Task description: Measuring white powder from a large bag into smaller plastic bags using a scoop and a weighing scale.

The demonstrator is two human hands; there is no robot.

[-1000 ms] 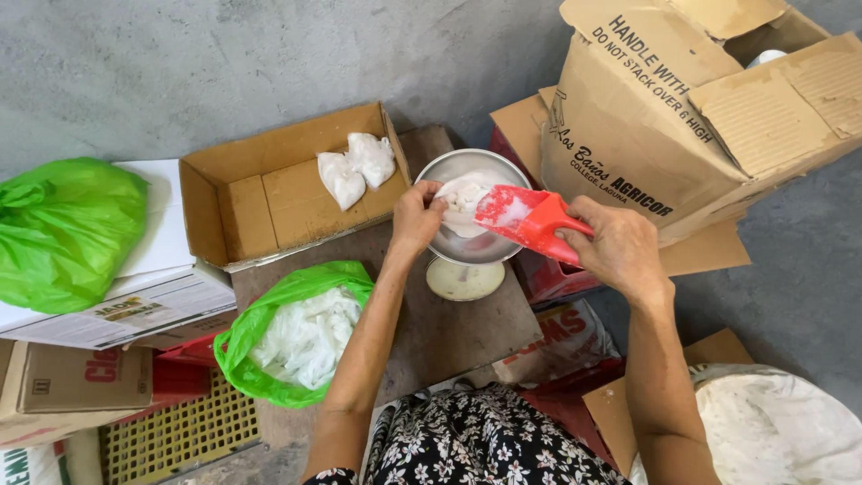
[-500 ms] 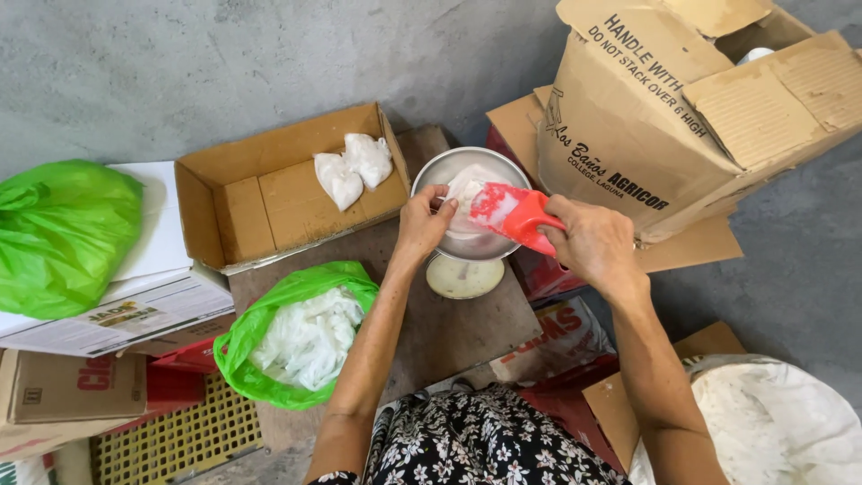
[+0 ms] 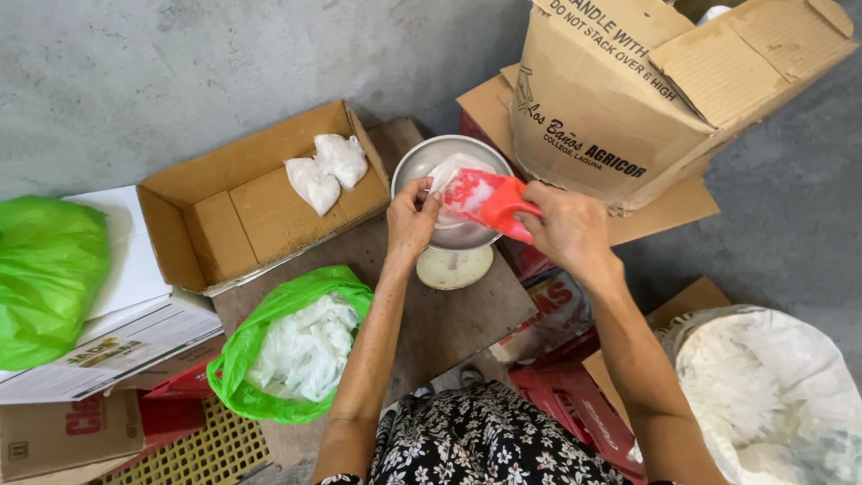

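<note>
A round metal bowl (image 3: 422,160) sits on a small scale (image 3: 454,267) on a low wooden board. My left hand (image 3: 411,220) pinches the mouth of a small clear plastic bag (image 3: 446,171) held over the bowl. My right hand (image 3: 567,228) grips the handle of a red scoop (image 3: 488,198), whose mouth is tipped against the bag's opening. White powder shows in the bag and on the scoop.
An open cardboard tray (image 3: 241,207) at the left holds two filled white bags (image 3: 325,168). A green bag (image 3: 284,346) of empty plastic bags lies near my left arm. A large cardboard box (image 3: 628,99) stands behind; a sack of white powder (image 3: 772,395) sits at the lower right.
My right hand has brought the red scoop leftward and down to the bag's mouth. My left hand has stayed at the bowl, holding the bag.
</note>
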